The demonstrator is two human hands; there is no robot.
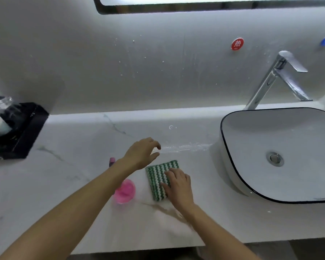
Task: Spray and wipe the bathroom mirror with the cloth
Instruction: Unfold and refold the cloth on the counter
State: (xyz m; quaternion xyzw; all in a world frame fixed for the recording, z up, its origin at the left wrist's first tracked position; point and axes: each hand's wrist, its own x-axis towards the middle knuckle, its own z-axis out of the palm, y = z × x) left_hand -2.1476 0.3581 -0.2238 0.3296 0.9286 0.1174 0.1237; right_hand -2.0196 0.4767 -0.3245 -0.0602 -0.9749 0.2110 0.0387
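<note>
Big white marble-look counter (pixel 83 194) with faint grey-green veins, smooth and glossy, fills most of the view. Above it is a matte grey wall (pixel 120 62) speckled with dried splash marks, and the mirror (pixel 195 2) with its rounded dark frame just peeks in along the top. At the counter's right end sits a white basin (pixel 298 128), a rounded rectangle with a thin black rim, with a tall angular chrome tap (pixel 276 79) behind it. A shiny black box (pixel 26 132) sits at the left end. The folded cloth (pixel 158 175), fuzzy with green and white zigzag stripes, lies near the front edge around the middle. The right hand (pixel 178 186) rests flat on it, fingers straight. The left hand (pixel 143 152) hovers just behind the cloth, fingers loosely curled, holding nothing. A see-through pink bottle (pixel 124 191) lies partly under the left forearm.
</note>
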